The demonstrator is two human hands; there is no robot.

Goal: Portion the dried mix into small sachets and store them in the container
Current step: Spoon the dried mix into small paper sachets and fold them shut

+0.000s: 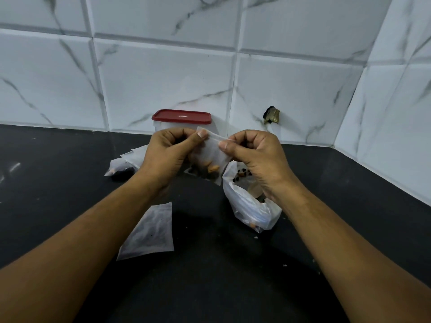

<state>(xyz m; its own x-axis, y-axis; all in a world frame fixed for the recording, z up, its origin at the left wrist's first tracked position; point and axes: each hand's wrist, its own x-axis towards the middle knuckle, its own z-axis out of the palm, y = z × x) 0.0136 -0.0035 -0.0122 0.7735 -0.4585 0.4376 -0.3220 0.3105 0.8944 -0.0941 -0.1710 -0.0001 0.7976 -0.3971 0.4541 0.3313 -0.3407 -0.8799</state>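
Note:
A small translucent sachet [213,157] with orange and dark bits of mix in its bottom hangs above the counter. My left hand [168,152] pinches its top left corner. My right hand [254,152] pinches the top edge at the right. Below my right hand sits an open clear bag of dried mix [245,203]. An empty flat sachet [149,231] lies on the counter under my left forearm. Filled sachets [123,164] lie in a small pile to the left. The clear container with a red lid [182,116] stands shut against the wall behind my hands.
The black counter [70,183] meets white marbled wall tiles at the back and on the right, forming a corner. A broken hole in the tile [271,115] shows to the right of the container. Small crumbs dot the counter near the bag.

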